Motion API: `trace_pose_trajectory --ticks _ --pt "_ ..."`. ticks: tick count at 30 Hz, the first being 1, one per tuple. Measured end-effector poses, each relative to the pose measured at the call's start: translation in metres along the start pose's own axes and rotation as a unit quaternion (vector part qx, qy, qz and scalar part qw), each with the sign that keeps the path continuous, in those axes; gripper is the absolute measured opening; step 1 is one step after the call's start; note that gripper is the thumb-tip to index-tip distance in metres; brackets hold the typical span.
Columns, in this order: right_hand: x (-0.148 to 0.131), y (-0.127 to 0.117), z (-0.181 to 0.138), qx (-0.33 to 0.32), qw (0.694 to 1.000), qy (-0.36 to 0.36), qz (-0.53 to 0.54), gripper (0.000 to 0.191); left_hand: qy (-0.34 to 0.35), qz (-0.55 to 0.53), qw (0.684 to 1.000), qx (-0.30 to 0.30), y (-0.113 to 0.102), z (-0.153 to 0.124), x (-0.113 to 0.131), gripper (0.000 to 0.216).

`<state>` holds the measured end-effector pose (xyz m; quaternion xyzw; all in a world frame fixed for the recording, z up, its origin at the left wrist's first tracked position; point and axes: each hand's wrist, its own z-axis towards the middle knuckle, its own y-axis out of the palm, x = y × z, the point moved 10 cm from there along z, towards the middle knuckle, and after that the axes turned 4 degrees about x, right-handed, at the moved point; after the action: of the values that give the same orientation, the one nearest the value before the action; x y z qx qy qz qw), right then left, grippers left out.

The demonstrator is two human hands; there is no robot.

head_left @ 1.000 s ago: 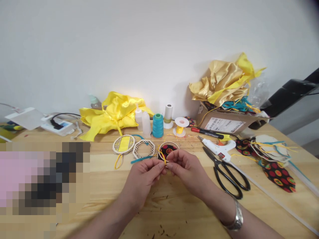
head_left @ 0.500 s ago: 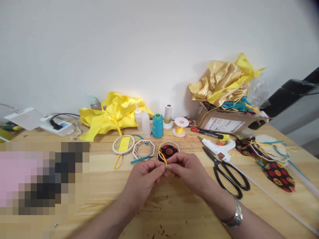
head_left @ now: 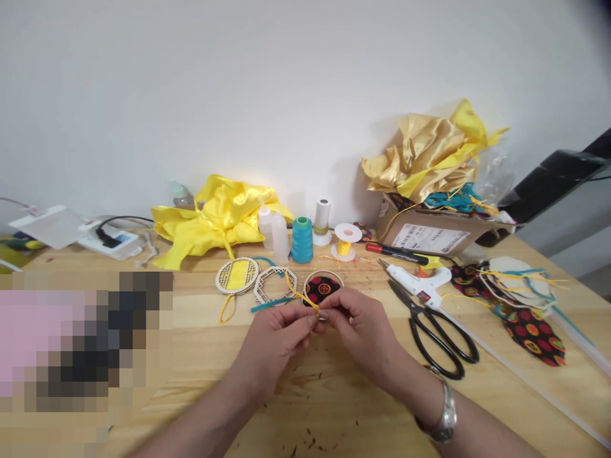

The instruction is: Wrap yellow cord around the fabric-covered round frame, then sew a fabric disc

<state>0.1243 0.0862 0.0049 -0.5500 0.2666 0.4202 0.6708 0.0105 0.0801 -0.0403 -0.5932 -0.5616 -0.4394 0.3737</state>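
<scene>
Nearest on the wooden table [head_left: 210,394], two forearms reach in, and the left hand [head_left: 279,334] and right hand [head_left: 363,331] meet at the middle. Each has thumb and forefinger pinched firmly on a thin yellow cord [head_left: 300,294], the two sets of fingertips almost touching; what sits exactly between them is hidden. The cord trails from the pinch towards the far left, its loose part lying over an octagonal wooden frame [head_left: 258,287]. Just beyond the fingers is a round hoop with dark patterned cloth [head_left: 321,287]; whether the cord is fastened to it cannot be told. The step in hand looks like close fingertip work on the cord beside the hoop, and the next move seems to call for a steady pinch from both hands, with the loose length free of the frame. To the right lie black-handled scissors [head_left: 419,312], with a white glue gun [head_left: 414,282] just past them; to the left, a blue strip [head_left: 272,305] and a round frame with a yellow centre [head_left: 242,275]. Farther off stand a spool of yellow thread [head_left: 344,248], a cone of blue thread [head_left: 301,243] and, far right, a cardboard box [head_left: 487,230] heaped with cloth.
</scene>
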Motion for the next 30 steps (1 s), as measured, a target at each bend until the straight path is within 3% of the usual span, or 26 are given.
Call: trace_pose_trajectory --ticks 5,15,30 --pt "0.001 0.001 -0.001 -0.002 1.0 0.001 -0.028 0.013 -0.021 -0.024 0.999 0.001 0.0 0.0 -0.006 0.011" --pt "0.01 0.003 0.001 -0.02 0.998 0.057 0.027 0.01 -0.019 -0.075 0.997 0.003 -0.003 0.004 -0.01 0.015" --pt "0.012 0.006 0.001 -0.02 0.996 0.069 0.056 0.009 -0.024 -0.102 0.994 -0.008 -0.001 0.004 -0.011 0.014"
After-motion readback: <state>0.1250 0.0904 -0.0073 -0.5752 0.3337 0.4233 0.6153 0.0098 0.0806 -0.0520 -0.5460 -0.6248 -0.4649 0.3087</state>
